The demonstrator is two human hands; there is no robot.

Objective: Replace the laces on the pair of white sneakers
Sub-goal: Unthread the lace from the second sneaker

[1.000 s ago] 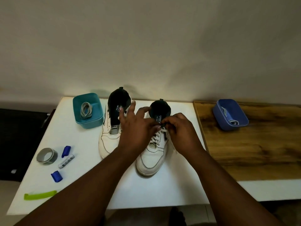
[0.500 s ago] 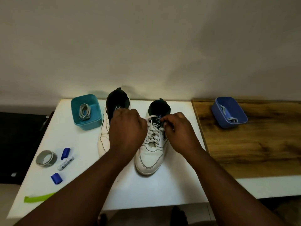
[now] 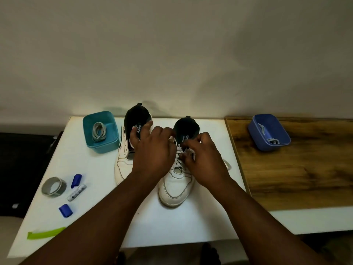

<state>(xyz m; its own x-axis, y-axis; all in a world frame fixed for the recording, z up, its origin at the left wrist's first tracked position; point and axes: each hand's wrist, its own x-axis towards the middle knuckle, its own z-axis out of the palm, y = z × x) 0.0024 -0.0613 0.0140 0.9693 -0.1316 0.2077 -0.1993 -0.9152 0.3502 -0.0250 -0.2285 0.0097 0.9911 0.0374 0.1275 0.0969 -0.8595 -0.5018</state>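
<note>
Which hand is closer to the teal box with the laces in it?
The left hand. It hovers over the shoes just right of the teal box, not touching it. The right hand works at the farther shoe's laces, beyond the left hand.

white table (image 3: 99,180) bears two sneakers (image 3: 176,188), teal tub (image 3: 101,145), tape roll (image 3: 54,187).

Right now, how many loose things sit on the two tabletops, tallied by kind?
Sneakers: 2
Tubs: 2, one teal, one blue
Tape roll: 1
Blue caps: 2
Small white tube: 1
Green strip: 1
Total: 9, not counting laces.
</note>
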